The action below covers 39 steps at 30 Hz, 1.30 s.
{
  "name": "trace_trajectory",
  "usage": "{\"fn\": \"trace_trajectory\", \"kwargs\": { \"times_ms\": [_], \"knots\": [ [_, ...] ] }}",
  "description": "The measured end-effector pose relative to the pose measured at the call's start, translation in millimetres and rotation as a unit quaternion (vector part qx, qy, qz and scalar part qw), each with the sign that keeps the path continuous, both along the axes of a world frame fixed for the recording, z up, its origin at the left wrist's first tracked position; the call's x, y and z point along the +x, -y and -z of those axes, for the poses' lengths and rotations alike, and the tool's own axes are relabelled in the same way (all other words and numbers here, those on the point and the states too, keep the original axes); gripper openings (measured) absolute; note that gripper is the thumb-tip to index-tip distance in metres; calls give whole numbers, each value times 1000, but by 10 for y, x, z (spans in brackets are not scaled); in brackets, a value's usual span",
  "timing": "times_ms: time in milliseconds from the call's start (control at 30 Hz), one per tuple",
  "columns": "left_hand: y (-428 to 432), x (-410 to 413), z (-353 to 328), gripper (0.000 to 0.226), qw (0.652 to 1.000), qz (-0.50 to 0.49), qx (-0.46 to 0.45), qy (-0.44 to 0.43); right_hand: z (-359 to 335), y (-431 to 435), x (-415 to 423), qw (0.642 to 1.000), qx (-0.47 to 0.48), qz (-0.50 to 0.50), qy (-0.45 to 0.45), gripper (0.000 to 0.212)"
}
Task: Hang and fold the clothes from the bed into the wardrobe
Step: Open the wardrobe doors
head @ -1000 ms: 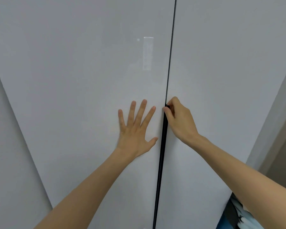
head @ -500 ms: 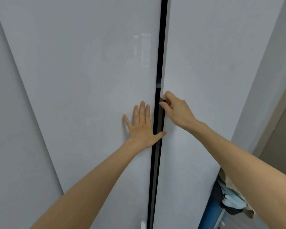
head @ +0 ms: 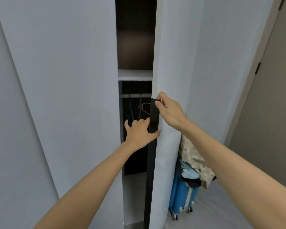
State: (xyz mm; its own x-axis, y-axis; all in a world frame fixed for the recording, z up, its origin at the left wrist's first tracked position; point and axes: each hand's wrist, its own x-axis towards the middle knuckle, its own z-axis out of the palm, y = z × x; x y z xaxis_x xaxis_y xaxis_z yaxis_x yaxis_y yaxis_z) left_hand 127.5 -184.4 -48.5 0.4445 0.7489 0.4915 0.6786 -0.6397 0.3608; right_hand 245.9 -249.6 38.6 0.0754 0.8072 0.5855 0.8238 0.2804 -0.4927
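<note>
Pale grey wardrobe (head: 64, 80) fronts fill the view, straight ahead of the person. The right-hand door (head: 172, 55) is ajar. The narrow gap shows a white shelf (head: 134, 75) and, below it, a rail (head: 135, 95) with bare hangers (head: 141, 108), one blue and one purple.

Both hands are on the door's dark edge strip (head: 151, 171), whose long axis runs vertical. The right hand (head: 169, 113) pinches the strip's top end between thumb and fingers. The left hand (head: 139, 132) sits just below it, with fingers hooked behind the strip and the thumb across its front. Neither hand is free.

Judgement: the hinge side is to the right, so the pull should go toward the person and rightward. The right arm is better placed to lead.

No bed is in view. A bundle of garments (head: 195, 162) lies on a blue suitcase (head: 180, 195) to the right, behind the door, and the door's swing may foul it.
</note>
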Motion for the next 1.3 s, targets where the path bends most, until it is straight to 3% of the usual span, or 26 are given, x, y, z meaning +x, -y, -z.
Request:
{"fn": "trace_trajectory", "kwargs": {
  "times_ms": [100, 233, 500, 733, 867, 1067, 1167, 1300],
  "knots": [
    [403, 339, -1, 50, 1000, 4, -11, 8, 3, 391, 310, 1000, -7, 26, 4, 17],
    [885, 857, -60, 33, 997, 39, -52, 34, -15, 865, 774, 998, -17, 65, -4, 16],
    [1347, 1742, -111, 22, 992, 34, -102, 65, -19, 1338, 1570, 993, -35, 99, -52, 22],
    [1442, 2159, -150, 36, 992, 56, -112, 15, 60, 1440, 1986, 987, -22, 154, -41, 18],
    [1450, 2224, -136, 29, 988, 119, -93, -10, 40, 1529, 2149, 984, -44, 168, -38, 25],
    [1439, 2103, -171, 16, 982, 173, -72, -7, 74, 1780, 2222, 988, -14, 107, -107, 34],
    [1376, 1941, -238, 22, 976, 189, -105, 16, 58, 1866, 2097, 988, 39, 109, -98, 24],
    [1201, 1518, -253, 24, 981, 145, -128, 10, 10, 1865, 1706, 995, -10, 24, -97, 19]
  ]
}}
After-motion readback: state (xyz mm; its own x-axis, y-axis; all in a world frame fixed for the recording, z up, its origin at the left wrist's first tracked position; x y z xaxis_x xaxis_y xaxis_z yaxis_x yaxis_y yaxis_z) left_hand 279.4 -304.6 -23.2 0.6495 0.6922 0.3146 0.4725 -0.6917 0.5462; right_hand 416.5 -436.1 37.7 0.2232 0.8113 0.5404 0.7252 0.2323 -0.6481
